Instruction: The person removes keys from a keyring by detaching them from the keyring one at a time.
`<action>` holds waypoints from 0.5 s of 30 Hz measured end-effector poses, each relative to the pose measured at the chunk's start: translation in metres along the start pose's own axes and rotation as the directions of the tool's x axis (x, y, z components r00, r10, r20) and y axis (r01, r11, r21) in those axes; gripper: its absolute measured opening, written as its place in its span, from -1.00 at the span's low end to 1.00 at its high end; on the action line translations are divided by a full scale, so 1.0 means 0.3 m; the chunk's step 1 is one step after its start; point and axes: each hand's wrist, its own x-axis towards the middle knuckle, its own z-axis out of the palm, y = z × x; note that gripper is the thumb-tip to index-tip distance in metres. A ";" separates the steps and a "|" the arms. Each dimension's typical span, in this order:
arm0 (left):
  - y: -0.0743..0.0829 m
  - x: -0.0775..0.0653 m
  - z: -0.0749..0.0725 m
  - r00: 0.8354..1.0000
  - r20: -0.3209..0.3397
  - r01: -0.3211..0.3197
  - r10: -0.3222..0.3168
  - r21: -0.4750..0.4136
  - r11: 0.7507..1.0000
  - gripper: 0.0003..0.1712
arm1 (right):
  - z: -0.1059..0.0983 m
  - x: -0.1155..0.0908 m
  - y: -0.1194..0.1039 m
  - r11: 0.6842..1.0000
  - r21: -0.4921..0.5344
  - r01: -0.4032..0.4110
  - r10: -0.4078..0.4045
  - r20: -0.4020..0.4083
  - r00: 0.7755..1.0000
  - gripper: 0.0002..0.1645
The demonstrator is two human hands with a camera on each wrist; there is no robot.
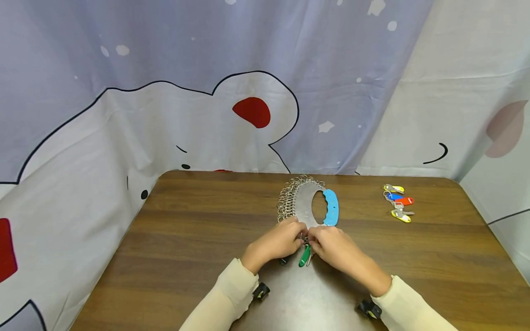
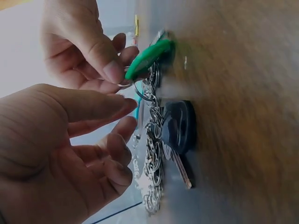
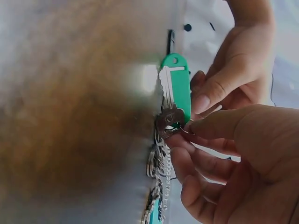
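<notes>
In the head view, my left hand (image 1: 283,240) and right hand (image 1: 335,248) meet at the lower end of a grey crescent-shaped key holder (image 1: 305,202) with a blue grip (image 1: 331,208). Metal rings (image 1: 287,197) line its outer curve. A green key tag (image 3: 180,86) and a silver key (image 3: 169,95) hang on a key ring (image 2: 143,93) between my fingers. My right thumb and fingers pinch this ring beside the key's head. At the ring's other side, my left thumb and index fingertip hold it, partly hidden. A dark key fob (image 2: 180,126) with a key lies below the left hand.
Several keys with yellow, blue and red tags (image 1: 403,201) lie in a loose group at the table's right. The wooden table (image 1: 198,216) ends at a patterned curtain (image 1: 165,128). Small dark devices (image 1: 369,309) sit at both sleeve cuffs.
</notes>
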 end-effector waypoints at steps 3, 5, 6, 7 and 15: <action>-0.004 0.017 -0.002 0.999 -0.005 -0.033 0.033 -0.036 0.999 -0.84 | -0.010 0.008 0.011 0.999 0.031 -0.014 0.014 -0.001 1.000 -0.73; -0.009 0.028 -0.003 0.999 -0.003 -0.045 0.045 -0.065 0.997 -0.79 | -0.016 0.014 0.019 0.999 0.045 -0.015 0.016 -0.015 1.000 -0.75; -0.012 0.034 -0.003 0.999 -0.002 -0.048 0.048 -0.088 0.995 -0.77 | -0.019 0.017 0.023 0.999 0.051 -0.014 0.015 -0.026 1.000 -0.76; -0.015 0.040 -0.003 0.999 -0.004 -0.050 0.050 -0.109 0.993 -0.75 | -0.022 0.020 0.027 0.998 0.056 -0.012 0.014 -0.038 0.999 -0.78; -0.043 0.080 0.010 0.999 -0.026 -0.028 0.022 -0.256 0.966 -0.74 | -0.036 0.036 0.052 0.991 0.128 0.026 -0.011 -0.119 0.993 -0.90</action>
